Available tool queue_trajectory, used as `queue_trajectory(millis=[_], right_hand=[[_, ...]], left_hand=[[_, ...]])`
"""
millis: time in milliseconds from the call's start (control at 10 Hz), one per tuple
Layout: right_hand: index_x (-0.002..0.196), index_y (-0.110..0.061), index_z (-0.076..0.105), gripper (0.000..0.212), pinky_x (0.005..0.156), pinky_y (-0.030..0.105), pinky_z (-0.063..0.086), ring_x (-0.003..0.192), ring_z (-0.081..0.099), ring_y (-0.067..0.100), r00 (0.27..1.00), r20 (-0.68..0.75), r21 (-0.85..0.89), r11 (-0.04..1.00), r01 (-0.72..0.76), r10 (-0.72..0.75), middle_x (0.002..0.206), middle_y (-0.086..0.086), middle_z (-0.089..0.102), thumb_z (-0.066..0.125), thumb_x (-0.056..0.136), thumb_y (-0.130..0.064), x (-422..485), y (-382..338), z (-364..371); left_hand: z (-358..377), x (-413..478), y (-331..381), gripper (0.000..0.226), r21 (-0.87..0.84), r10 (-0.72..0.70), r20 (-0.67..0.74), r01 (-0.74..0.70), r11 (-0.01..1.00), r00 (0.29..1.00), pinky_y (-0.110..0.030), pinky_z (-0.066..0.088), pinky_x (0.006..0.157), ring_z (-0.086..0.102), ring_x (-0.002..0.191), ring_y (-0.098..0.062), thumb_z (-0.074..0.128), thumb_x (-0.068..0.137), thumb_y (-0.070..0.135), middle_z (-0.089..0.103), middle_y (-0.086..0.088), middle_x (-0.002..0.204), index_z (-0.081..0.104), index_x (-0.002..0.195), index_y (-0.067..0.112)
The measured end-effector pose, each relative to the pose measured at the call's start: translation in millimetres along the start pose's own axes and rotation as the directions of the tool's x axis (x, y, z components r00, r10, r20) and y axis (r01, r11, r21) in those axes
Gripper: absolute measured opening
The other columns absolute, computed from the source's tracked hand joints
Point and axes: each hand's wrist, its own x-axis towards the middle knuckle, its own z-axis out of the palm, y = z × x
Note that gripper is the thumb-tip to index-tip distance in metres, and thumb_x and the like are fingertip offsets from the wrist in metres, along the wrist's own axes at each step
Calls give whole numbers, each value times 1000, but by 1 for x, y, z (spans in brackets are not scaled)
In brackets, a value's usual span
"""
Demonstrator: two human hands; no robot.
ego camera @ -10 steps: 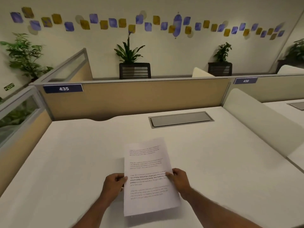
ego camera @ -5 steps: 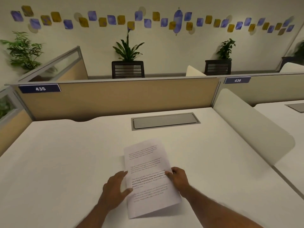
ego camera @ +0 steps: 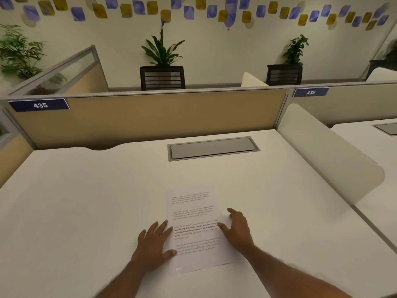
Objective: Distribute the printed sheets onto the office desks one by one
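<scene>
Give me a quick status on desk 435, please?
Left hand and right hand open, flat at the sheet's edges. Printed sheet lying on the desk. Nothing in the way.

A cream wall (ego camera: 214, 46) runs across the back, crossed by a wavy band of blue and yellow paper shapes (ego camera: 150, 8). Potted plants (ego camera: 162, 48) stand before it, with black mesh chair backs (ego camera: 162, 77) showing above a tan partition (ego camera: 150, 119). Dark blue number plates reading 435 (ego camera: 39, 104) and 436 (ego camera: 310, 92) sit on the partition's top edge. A grey cable hatch (ego camera: 212, 148) is set into the white surface, and a curved white divider (ego camera: 328, 155) stands at the right. The light is warm and dim.
</scene>
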Motion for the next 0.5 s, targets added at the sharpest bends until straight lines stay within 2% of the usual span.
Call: queue_trajectory(millis=[100,200,300,500], right_hand=[[151,-29,32,69,115,36,25,145,25,17,977,96,-264,941,211,-192,158,-4,29,54,91,-55,-6,9,4],[151,-33,32,67,119,37,16,151,13,14,956,203,-369,888,274,-211,164,-6,16,45,92,-61,-11,14,8],[151,-32,31,66,119,39,13,152,9,14,959,218,-404,877,260,-184,166,-6,11,42,93,-61,-13,15,11],[151,-28,31,67,118,39,17,150,17,12,970,178,-345,913,218,-164,163,-4,22,45,94,-59,-10,6,0]], left_hand=[[-2,0,-2,82,-5,15,2,-15,1000,1000,-47,0,121,-7,152,-12,42,88,68,-6,15,164,15,156,32],[-4,2,-4,82,-14,18,12,-18,1000,1000,-47,0,121,-7,152,-12,43,88,67,-4,16,164,15,156,30],[-6,3,-4,82,-27,15,25,-15,1000,1000,-48,2,121,-5,152,-11,44,88,66,-3,16,164,15,156,31],[-14,2,-4,81,-6,48,-14,-48,999,999,-46,2,121,-4,152,-10,42,90,65,-5,13,165,10,156,31]])
